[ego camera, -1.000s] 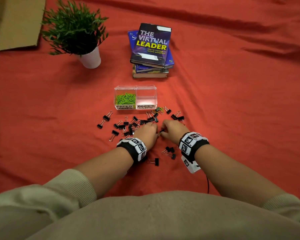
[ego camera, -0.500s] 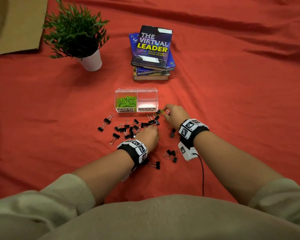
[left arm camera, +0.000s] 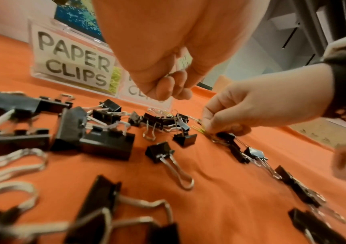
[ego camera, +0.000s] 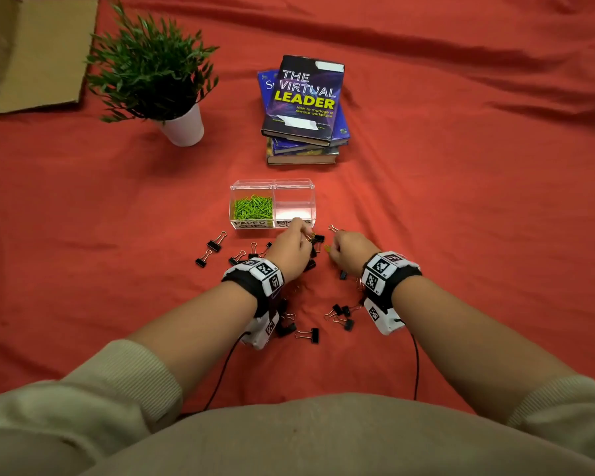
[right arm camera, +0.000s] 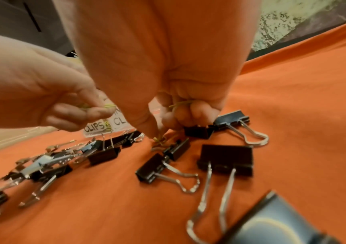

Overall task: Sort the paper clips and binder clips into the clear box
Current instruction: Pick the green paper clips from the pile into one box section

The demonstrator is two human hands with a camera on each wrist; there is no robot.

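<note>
The clear box (ego camera: pixel 293 185) has two compartments: the left one, labelled PAPER CLIPS (left arm camera: pixel 71 61), holds green paper clips (ego camera: pixel 253 207), and the right one is empty. Black binder clips (ego camera: pixel 213 244) (left arm camera: pixel 159 151) (right arm camera: pixel 227 159) lie scattered on the red cloth in front of it. My left hand (ego camera: pixel 291 249) (left arm camera: pixel 163 85) hovers just before the box, its curled fingers pinching green paper clips (right arm camera: pixel 107 106). My right hand (ego camera: pixel 347 252) (right arm camera: pixel 167 107) is low beside it, its fingertips pinching a green paper clip (right arm camera: pixel 159 140) (left arm camera: pixel 199 129) on the cloth among binder clips.
A stack of books (ego camera: pixel 304 104) lies behind the box, with a potted plant (ego camera: pixel 158 80) at the back left and cardboard (ego camera: pixel 38 49) in the far left corner. Red cloth (ego camera: pixel 478 218) covers the whole surface. More binder clips (ego camera: pixel 340 314) lie between my wrists.
My left hand has moved forward from the clip pile up to the front of the box. My right hand has drawn back a little toward me, down onto the cloth.
</note>
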